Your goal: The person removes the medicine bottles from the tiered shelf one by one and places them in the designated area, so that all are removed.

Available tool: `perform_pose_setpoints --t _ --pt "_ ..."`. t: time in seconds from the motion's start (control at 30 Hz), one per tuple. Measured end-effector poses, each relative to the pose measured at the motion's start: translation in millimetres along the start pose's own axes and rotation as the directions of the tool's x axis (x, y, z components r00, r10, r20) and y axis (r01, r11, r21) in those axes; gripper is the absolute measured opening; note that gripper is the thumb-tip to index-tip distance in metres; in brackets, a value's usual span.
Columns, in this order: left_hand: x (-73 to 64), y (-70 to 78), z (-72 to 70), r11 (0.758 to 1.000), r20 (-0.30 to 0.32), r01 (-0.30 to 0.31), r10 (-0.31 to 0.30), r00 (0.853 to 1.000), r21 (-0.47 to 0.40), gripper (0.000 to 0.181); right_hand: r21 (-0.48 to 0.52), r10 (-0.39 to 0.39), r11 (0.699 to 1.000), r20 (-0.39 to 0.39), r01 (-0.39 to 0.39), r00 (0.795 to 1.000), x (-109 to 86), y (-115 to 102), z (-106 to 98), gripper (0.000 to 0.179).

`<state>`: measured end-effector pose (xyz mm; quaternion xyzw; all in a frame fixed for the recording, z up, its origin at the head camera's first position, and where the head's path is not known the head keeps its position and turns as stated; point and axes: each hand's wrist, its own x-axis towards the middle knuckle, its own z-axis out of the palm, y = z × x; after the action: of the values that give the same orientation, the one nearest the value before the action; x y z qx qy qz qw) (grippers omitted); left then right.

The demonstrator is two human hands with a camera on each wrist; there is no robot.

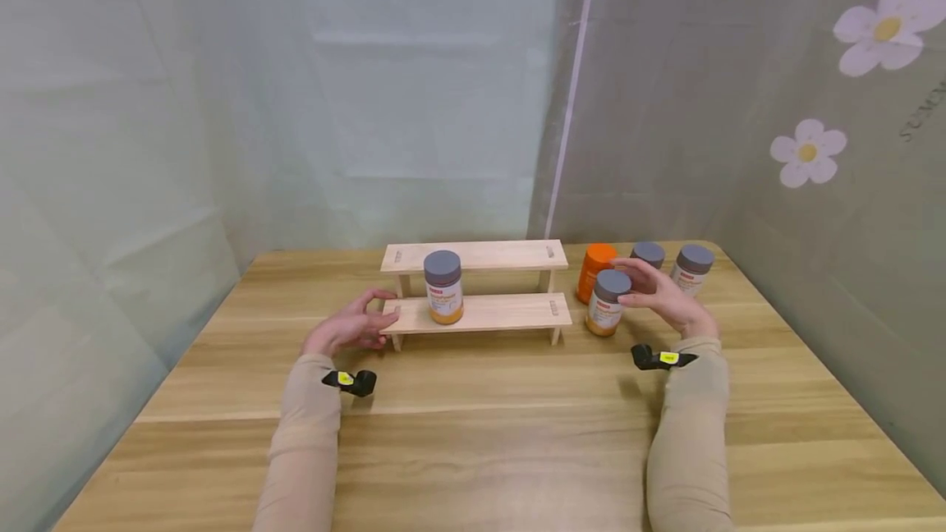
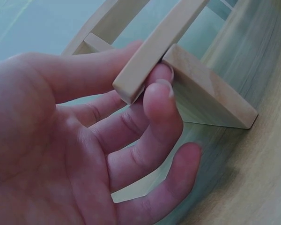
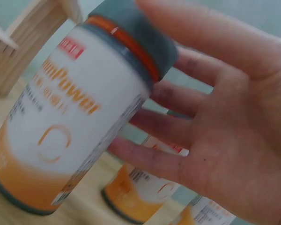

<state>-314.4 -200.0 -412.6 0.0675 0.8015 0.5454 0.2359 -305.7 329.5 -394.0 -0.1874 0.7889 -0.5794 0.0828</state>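
Observation:
My left hand (image 1: pixel 353 325) pinches the left end of the lower board of a two-step wooden rack (image 1: pixel 510 312). In the left wrist view the thumb lies over the board (image 2: pixel 154 51) and fingertips curl beneath it, by the slanted leg (image 2: pixel 210 89). On the right, my right hand (image 1: pixel 661 294) grips a supplement bottle (image 1: pixel 604 314) with a grey cap, a white label and an orange base. Its thumb lies along the cap in the right wrist view, and the fingers reach behind the bottle (image 3: pixel 61 117), which looks tilted there. A similar bottle (image 1: pixel 444 294) stands upright on the lower step.
Behind the held bottle stands an orange bottle (image 1: pixel 595 265) with an orange cap. Two more grey-capped bottles, one at the back (image 1: pixel 647 252) and another at the right (image 1: pixel 693 269), stand near the wooden table's (image 1: pixel 473 450) far right corner. Curtains hang behind the table.

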Motion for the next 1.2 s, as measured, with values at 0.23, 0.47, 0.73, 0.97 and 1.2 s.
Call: perform_pose_setpoints --t 0.23,0.47,0.73,0.97,1.2 --pt "-1.8 -1.3 -0.4 1.0 -0.01 0.015 -0.015 1.0 -0.004 0.063 -0.071 -0.045 0.997 -0.049 0.041 0.998 0.3 -10.5 1.9 0.054" --pt "-1.9 -1.3 -0.6 1.0 0.002 0.001 -0.001 1.0 -0.001 0.065 -0.086 -0.057 0.995 -0.142 0.045 0.988 3.2 -22.6 9.3 0.051" --pt "1.3 -3.0 -0.2 1.0 0.007 0.001 -0.001 1.0 -0.006 0.065 -0.083 -0.075 0.995 -0.221 0.058 0.972 11.7 -41.8 20.0 0.049" --pt "0.5 -2.1 0.5 1.0 0.007 0.005 -0.005 1.0 -0.011 0.064 -0.025 -0.139 0.99 -0.247 0.137 0.959 21.8 -52.5 31.4 0.04" --pt "-1.8 -0.7 1.0 1.0 0.001 0.004 -0.004 1.0 -0.014 0.063 -0.023 -0.149 0.989 -0.207 0.148 0.967 29.8 -59.7 41.1 0.034"
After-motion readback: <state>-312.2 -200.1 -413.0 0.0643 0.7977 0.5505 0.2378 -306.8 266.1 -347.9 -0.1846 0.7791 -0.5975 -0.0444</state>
